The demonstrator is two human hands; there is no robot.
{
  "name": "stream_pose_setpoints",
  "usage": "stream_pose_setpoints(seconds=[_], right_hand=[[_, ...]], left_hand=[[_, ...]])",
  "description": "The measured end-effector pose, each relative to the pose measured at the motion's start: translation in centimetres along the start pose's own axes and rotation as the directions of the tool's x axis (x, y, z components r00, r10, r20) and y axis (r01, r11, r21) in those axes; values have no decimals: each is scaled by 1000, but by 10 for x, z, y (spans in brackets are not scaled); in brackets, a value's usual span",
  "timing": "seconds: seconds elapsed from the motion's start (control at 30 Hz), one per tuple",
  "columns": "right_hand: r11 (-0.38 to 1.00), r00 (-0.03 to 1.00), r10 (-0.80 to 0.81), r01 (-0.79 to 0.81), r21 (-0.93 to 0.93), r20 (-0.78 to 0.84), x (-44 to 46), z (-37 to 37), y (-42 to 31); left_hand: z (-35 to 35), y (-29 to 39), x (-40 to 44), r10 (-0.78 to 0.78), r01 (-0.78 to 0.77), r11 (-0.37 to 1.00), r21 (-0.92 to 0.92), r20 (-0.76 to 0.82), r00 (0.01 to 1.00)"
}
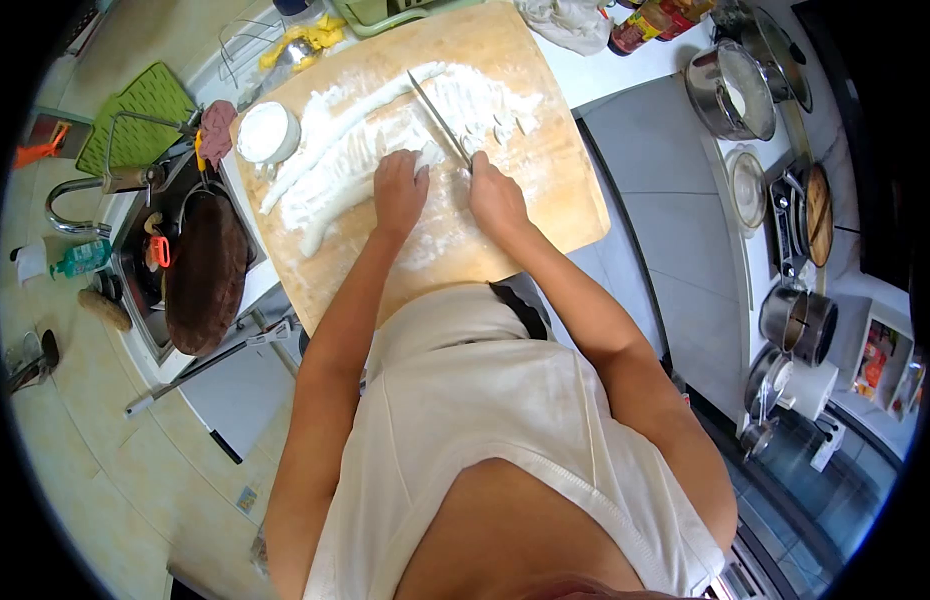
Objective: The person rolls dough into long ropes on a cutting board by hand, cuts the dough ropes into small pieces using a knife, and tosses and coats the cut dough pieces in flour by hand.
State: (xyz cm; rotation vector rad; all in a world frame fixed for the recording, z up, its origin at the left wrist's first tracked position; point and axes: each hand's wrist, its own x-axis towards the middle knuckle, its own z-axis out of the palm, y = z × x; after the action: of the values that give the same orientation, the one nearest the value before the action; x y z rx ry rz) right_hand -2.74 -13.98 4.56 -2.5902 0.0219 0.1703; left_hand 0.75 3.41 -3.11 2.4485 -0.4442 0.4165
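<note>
At the far left, around eight o'clock from the cutting board (570,195), a dark brown pan (207,275) is resting over the sink (150,325). On the board, at nine o'clock, a white tub of flour (268,133) is standing upright. Two floured dough ropes are lying beside it: the far dough rope (383,97) is curving from eight o'clock up to twelve, while the near dough rope (337,213) is running from between seven and eight inward beneath the left hand (400,195). That hand's fingers are bending close together over the rope's inner end; how firmly they are pressing, I cannot tell. The dough is probably soft, light and easily dented, its flour making it slide, so light, curled fingertips near the end being cut would suit it best. Rightward, the knife (440,118) is pointing toward twelve, and the right hand (497,200), at four o'clock, is wrapping its fingers around the handle. Small dough pieces (501,131) are scattering toward three o'clock.
</note>
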Motion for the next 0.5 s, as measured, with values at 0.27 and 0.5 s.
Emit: stream_pose_setpoints(seconds=[0.27, 0.5], right_hand=[[991, 996, -53, 61, -121, 69, -56, 3, -15], [987, 998, -53, 59, -152, 46, -48, 26, -8]], left_hand=[[-1, 6, -6, 127, -127, 992, 16, -18, 992], [-2, 3, -12, 118, -123, 991, 55, 79, 990]])
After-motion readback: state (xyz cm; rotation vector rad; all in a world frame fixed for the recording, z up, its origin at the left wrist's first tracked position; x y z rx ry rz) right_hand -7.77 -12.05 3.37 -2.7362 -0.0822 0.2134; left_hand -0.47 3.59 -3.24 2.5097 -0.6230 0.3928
